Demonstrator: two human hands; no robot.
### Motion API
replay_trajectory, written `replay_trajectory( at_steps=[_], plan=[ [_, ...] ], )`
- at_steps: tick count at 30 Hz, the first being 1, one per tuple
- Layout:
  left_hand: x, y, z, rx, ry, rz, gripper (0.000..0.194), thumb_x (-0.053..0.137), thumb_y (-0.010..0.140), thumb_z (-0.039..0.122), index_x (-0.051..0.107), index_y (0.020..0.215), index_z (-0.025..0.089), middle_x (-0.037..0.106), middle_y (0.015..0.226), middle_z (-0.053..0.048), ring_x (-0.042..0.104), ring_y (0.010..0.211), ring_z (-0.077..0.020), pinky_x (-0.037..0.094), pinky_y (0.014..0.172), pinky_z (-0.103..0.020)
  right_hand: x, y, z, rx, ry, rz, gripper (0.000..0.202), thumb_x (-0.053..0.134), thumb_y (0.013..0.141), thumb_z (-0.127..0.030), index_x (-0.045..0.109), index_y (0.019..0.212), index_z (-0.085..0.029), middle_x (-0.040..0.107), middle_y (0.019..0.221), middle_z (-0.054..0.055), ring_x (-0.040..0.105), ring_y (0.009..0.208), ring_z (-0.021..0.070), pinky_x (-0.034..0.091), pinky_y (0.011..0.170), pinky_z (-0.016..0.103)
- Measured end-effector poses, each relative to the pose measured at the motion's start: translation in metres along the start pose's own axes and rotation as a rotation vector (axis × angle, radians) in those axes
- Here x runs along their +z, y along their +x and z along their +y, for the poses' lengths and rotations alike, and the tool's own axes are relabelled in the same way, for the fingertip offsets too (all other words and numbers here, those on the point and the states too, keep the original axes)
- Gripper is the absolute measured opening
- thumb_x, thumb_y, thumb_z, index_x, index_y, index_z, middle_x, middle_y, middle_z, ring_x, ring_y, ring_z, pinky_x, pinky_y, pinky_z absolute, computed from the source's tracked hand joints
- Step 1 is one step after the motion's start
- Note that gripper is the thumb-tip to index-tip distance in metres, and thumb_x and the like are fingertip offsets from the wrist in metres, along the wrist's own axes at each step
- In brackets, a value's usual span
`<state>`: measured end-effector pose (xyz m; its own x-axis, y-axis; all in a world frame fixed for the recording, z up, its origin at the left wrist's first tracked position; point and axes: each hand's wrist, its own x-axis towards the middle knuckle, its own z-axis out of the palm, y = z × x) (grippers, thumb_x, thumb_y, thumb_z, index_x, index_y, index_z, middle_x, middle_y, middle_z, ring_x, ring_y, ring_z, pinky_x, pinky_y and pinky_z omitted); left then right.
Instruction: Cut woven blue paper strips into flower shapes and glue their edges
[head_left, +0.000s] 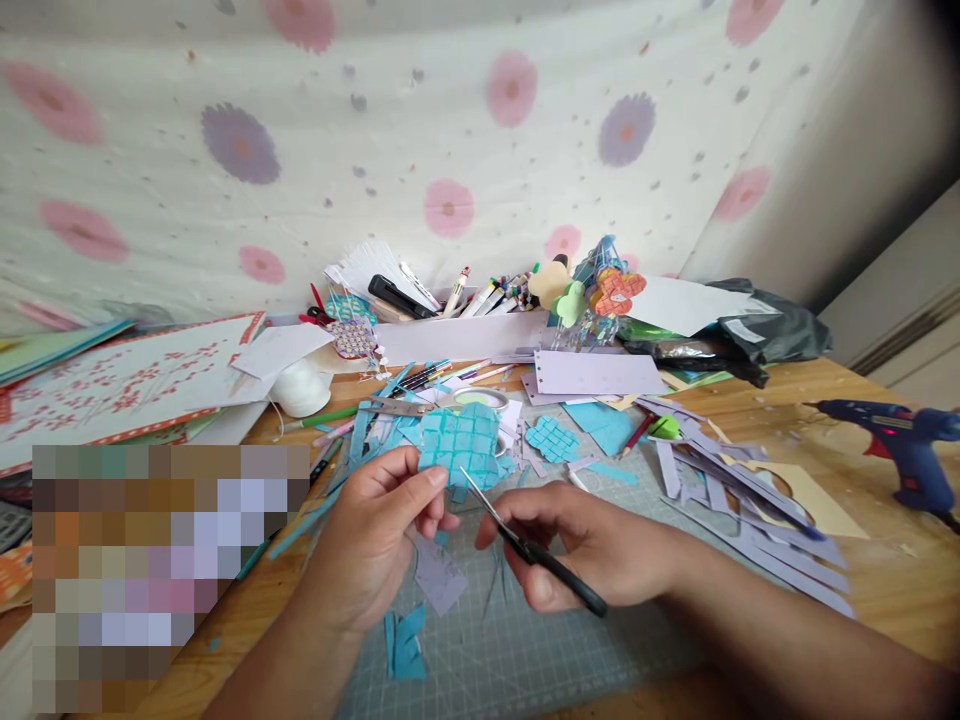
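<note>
My left hand [401, 510] pinches the lower edge of a blue woven paper piece [461, 440] between thumb and fingers. In my right hand [562, 540] are small scissors with black handles [551, 575]. Their metal blades point up and left, with the tip at the lower edge of the woven piece, just right of my left thumb. A second blue woven piece [553, 440] lies on the grey cutting mat [525, 640]. Below my hands on the mat are a lilac paper scrap [439, 576] and blue scraps [406, 642].
Lilac paper strips [750, 510] spread at the right, near a blue glue gun [896, 440]. Behind are a lilac box [465, 338] of pens, a white thread spool [300, 388] and a black plastic bag [787, 330]. Patterned sheets [142, 390] lie at the left.
</note>
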<state>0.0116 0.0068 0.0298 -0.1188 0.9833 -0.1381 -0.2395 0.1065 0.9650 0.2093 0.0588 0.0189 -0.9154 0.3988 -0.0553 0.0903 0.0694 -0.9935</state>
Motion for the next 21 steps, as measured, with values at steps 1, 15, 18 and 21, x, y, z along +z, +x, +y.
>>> replay_trajectory(
  at_steps=[1, 15, 18, 21],
  plan=[
    [0.0004, 0.0001, 0.0, 0.002, 0.003, 0.007, 0.026, 0.068, 0.074, 0.028, 0.051, 0.057, 0.018, 0.05, 0.047, 0.006, 0.043, 0.045, -0.0079, 0.048, 0.055, -0.024, 0.0004, 0.0004, 0.0007, -0.002, -0.003, 0.0, 0.043, 0.068, 0.077, -0.042, 0.058, 0.107, -0.013, 0.045, 0.068, -0.004, 0.038, 0.06, 0.0089, 0.032, 0.053, 0.021],
    [0.0014, -0.0032, 0.0016, -0.037, 0.069, -0.015, 0.03, 0.069, 0.071, 0.03, 0.048, 0.053, 0.019, 0.046, 0.042, 0.007, 0.041, 0.042, -0.0079, 0.049, 0.056, -0.026, 0.0001, 0.0001, 0.0009, 0.001, 0.031, -0.006, 0.058, 0.064, 0.074, -0.061, 0.06, 0.104, -0.012, 0.042, 0.067, -0.005, 0.036, 0.059, 0.0082, 0.029, 0.051, 0.02],
    [0.0008, -0.002, 0.0021, -0.039, 0.067, -0.02, 0.031, 0.07, 0.071, 0.031, 0.048, 0.053, 0.019, 0.046, 0.042, 0.007, 0.04, 0.041, -0.0075, 0.05, 0.056, -0.026, -0.0002, 0.0006, -0.0009, 0.002, 0.074, -0.005, 0.061, 0.063, 0.072, -0.064, 0.06, 0.103, -0.011, 0.041, 0.065, -0.005, 0.035, 0.057, 0.0076, 0.028, 0.051, 0.02],
    [0.0, -0.0007, 0.0028, -0.044, 0.067, -0.024, 0.031, 0.07, 0.071, 0.031, 0.049, 0.053, 0.018, 0.047, 0.042, 0.007, 0.04, 0.041, -0.0073, 0.05, 0.057, -0.026, -0.0014, 0.0011, -0.0027, 0.0, 0.082, -0.003, 0.061, 0.063, 0.073, -0.064, 0.061, 0.102, -0.011, 0.04, 0.063, -0.006, 0.034, 0.056, 0.0071, 0.027, 0.05, 0.02]
  ],
)
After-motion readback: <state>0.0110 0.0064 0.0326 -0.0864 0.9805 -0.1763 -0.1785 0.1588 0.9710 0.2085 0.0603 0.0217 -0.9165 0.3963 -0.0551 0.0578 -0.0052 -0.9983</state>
